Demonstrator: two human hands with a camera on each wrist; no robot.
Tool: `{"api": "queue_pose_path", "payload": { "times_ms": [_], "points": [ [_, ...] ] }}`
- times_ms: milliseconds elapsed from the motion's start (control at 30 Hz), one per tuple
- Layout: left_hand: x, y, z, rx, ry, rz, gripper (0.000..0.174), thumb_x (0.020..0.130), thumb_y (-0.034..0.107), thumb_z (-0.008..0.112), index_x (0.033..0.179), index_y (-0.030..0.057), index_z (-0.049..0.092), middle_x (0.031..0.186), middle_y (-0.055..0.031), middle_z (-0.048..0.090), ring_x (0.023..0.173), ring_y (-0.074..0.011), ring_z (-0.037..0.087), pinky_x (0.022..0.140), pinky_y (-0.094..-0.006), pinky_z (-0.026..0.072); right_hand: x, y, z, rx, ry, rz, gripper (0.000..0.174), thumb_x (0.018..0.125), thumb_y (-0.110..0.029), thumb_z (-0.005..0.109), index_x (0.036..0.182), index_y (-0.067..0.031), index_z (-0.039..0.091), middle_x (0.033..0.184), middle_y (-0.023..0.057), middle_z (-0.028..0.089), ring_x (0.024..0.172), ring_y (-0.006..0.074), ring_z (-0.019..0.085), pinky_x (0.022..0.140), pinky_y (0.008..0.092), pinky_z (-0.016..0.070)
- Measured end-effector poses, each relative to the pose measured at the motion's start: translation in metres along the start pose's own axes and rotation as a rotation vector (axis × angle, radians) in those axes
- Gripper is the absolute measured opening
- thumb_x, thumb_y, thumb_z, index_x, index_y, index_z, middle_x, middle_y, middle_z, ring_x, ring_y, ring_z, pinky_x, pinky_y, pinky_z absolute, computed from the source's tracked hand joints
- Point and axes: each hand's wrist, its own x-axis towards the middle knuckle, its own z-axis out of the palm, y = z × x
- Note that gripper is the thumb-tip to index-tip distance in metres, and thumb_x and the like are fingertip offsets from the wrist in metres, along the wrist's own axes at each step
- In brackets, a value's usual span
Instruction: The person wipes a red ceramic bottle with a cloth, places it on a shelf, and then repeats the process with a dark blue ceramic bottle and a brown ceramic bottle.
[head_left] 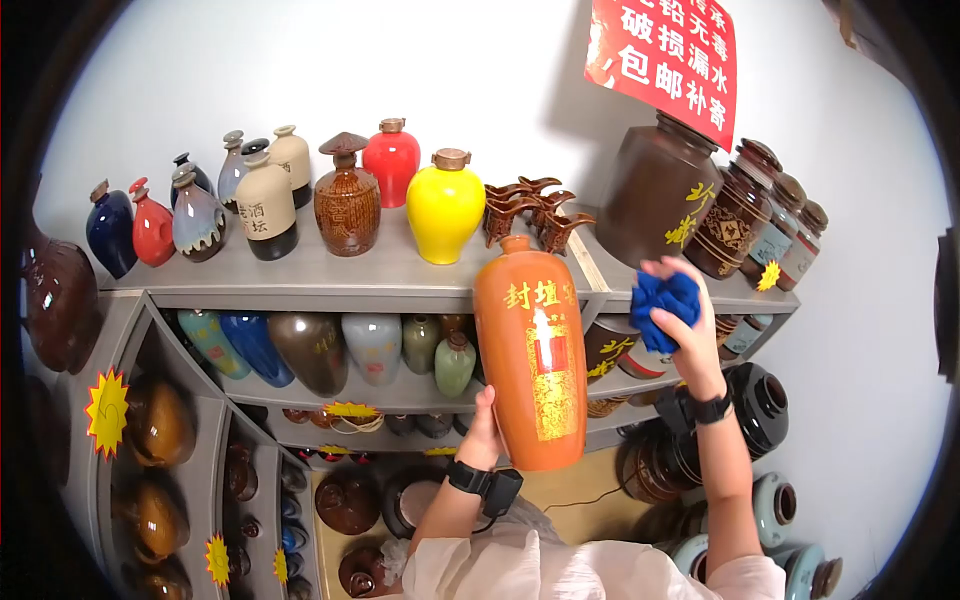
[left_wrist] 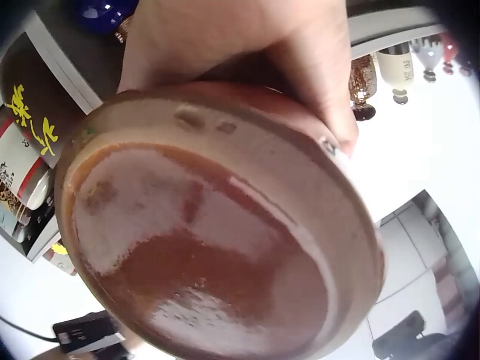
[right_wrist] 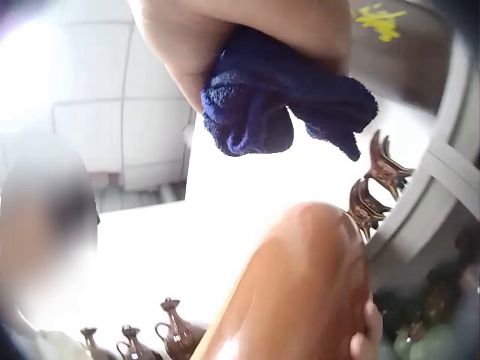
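An orange-brown ceramic bottle [head_left: 530,360] with gold lettering stands nearly upright in the air, in front of the shelves. My left hand [head_left: 483,432] grips it low on its side, thumb showing at the left edge and the other fingers hidden behind. In the left wrist view the glazed base of the bottle [left_wrist: 202,255] faces the camera, with the left hand [left_wrist: 240,45] wrapped round the wall above it. To the right, my right hand [head_left: 697,330] holds a bunched blue cloth [head_left: 664,310], apart from the bottle. The cloth [right_wrist: 262,105] hangs in folds from the fingers in the right wrist view.
Along the grey shelf top [head_left: 390,285] stand several bottles, among them a yellow bottle [head_left: 445,210] and a brown bottle with a hat-like lid [head_left: 347,200]. Small horned cups [head_left: 515,208] sit behind the held bottle. A large dark jar [head_left: 650,190] is close behind the right hand.
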Motion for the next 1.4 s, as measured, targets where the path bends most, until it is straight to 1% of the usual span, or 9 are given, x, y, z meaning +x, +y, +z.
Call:
{"api": "queue_pose_path", "payload": {
  "times_ms": [100,233,300,367,467,833,1000,1167,1400],
  "points": [
    [0.001,0.002,0.001,0.013,-0.004,0.012,0.082,0.075,0.059,0.065,0.128,0.0003,0.044,0.122,-0.0107,0.055,0.108,-0.0224,0.055,0.09,-0.037,0.0474,0.042,-0.011,0.026,-0.367,-0.178,-0.335,0.066,0.074,-0.004,0.072,0.131,-0.0039,0.039,0.13,0.0135,0.049,0.12,0.0213,0.048,0.103,0.0349,0.0373],
    [0.01,-0.003,-0.018,0.022,-0.069,-0.044,0.08,0.075,0.057,0.066,0.127,-0.0007,0.045,0.12,-0.0113,0.057,0.105,-0.0224,0.057,0.087,-0.0371,0.0487,0.078,-0.003,0.068,-0.409,-0.357,-0.436,0.072,0.072,-0.011,0.076,0.132,-0.003,0.038,0.128,0.0141,0.05,0.119,0.0219,0.049,0.099,0.0339,0.0402],
    [0.009,-0.005,-0.017,0.028,-0.064,-0.038,0.08,0.074,0.056,0.066,0.127,-0.0011,0.046,0.119,-0.0114,0.057,0.104,-0.0226,0.057,0.087,-0.0373,0.049,0.088,0.008,0.079,-0.559,-0.45,-0.42,0.078,0.069,-0.024,0.079,0.132,-0.0038,0.038,0.124,0.0152,0.052,0.115,0.0243,0.052,0.097,0.0343,0.0411],
    [0.007,-0.004,-0.013,0.038,-0.037,-0.028,0.082,0.073,0.057,0.067,0.127,-0.0011,0.045,0.119,-0.0115,0.057,0.104,-0.0228,0.057,0.087,-0.0376,0.0491,0.088,0.007,0.083,-0.502,-0.536,-0.178,0.073,0.068,-0.015,0.08,0.13,-0.0025,0.042,0.126,0.0128,0.051,0.118,0.0206,0.048,0.102,0.0343,0.037],
    [0.0,0.001,-0.001,0.037,0.016,-0.007,0.087,0.071,0.061,0.067,0.128,-0.0009,0.044,0.12,-0.0116,0.056,0.106,-0.0232,0.056,0.088,-0.038,0.0489,0.09,0.01,0.079,-0.62,-0.595,-0.406,0.067,0.071,-0.02,0.078,0.127,-0.0027,0.047,0.126,0.0136,0.052,0.118,0.0233,0.049,0.102,0.0357,0.0362],
    [-0.005,0.006,0.025,0.019,0.02,0.053,0.089,0.072,0.063,0.065,0.13,0.0006,0.042,0.123,-0.0116,0.054,0.11,-0.0239,0.055,0.091,-0.0393,0.0481,0.066,0.008,0.083,-0.829,-0.625,-0.386,0.058,0.077,-0.033,0.069,0.125,-0.0052,0.052,0.138,0.0239,0.04,0.135,0.0418,0.026,0.109,0.0491,0.0254],
    [0.003,0.001,0.019,0.011,-0.088,0.021,0.09,0.073,0.066,0.062,0.136,0.0067,0.036,0.129,-0.0105,0.05,0.112,-0.0251,0.053,0.093,-0.0413,0.047,0.042,0.002,0.084,-0.875,-0.658,-0.535,0.058,0.07,-0.031,0.067,0.122,-0.009,0.053,0.144,0.0157,0.035,0.137,0.0419,0.02,0.109,0.0559,0.0203],
    [0.006,-0.01,0.012,-0.014,-0.15,0.077,0.086,0.076,0.066,0.057,0.139,0.0136,0.034,0.138,-0.0102,0.043,0.123,-0.0275,0.047,0.102,-0.0447,0.0405,-0.005,-0.008,0.091,-0.902,-0.85,-0.546,0.054,0.068,-0.033,0.066,0.115,-0.0075,0.058,0.14,0.0118,0.043,0.137,0.0352,0.027,0.109,0.0577,0.0162],
    [0.002,-0.004,0.013,-0.087,-0.109,-0.045,0.087,0.078,0.07,0.046,0.131,0.0017,0.042,0.124,-0.015,0.055,0.109,-0.028,0.056,0.094,-0.0418,0.0465,-0.056,0.006,0.077,-0.822,-1.114,-0.739,0.05,0.074,-0.036,0.065,0.113,-0.0042,0.058,0.133,0.0119,0.049,0.131,0.0316,0.038,0.109,0.0499,0.0255]
  ]
}}
